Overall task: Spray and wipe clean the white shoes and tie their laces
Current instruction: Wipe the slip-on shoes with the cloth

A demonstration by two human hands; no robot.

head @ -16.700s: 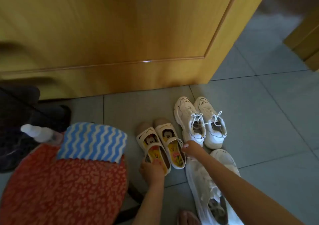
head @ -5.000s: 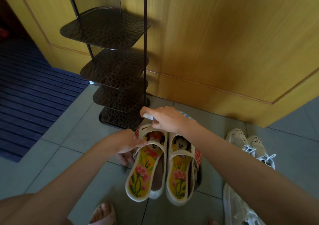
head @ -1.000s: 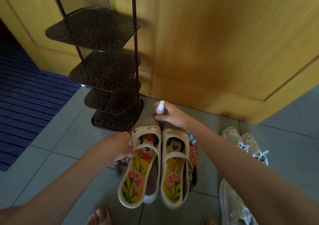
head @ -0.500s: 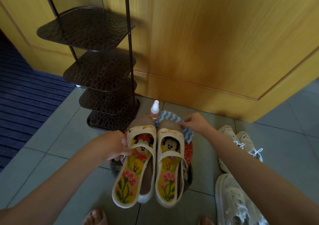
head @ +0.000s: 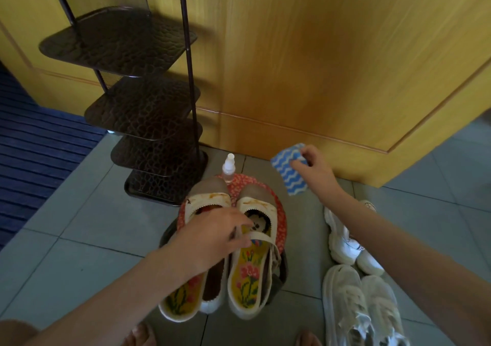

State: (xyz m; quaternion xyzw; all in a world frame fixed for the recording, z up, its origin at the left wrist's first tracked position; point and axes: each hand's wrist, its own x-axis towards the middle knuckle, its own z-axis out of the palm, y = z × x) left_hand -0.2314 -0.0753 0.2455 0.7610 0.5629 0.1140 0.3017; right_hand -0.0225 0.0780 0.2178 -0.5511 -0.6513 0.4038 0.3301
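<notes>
The right hand point(head: 312, 166) pinches a blue-and-white wavy cloth point(head: 289, 179) near the spray bottle point(head: 229, 170), while the left hand point(head: 212, 238) grips a cartoon sandal point(head: 247, 276) on the red stool point(head: 281, 223).

One view only, worn on the head, wide-angle. It looks forward and steeply down at the tiled floor point(head: 79, 239), facing the wooden door point(head: 318, 53). Range is close. The left hand point(head: 215, 236), gripping the slippers point(head: 247, 279), sits at centre frame. The right hand point(head: 313, 170), pinching the cloth point(head: 287, 174), is up and to the right. Toes point(head: 140, 335) show at the bottom edge.
</notes>
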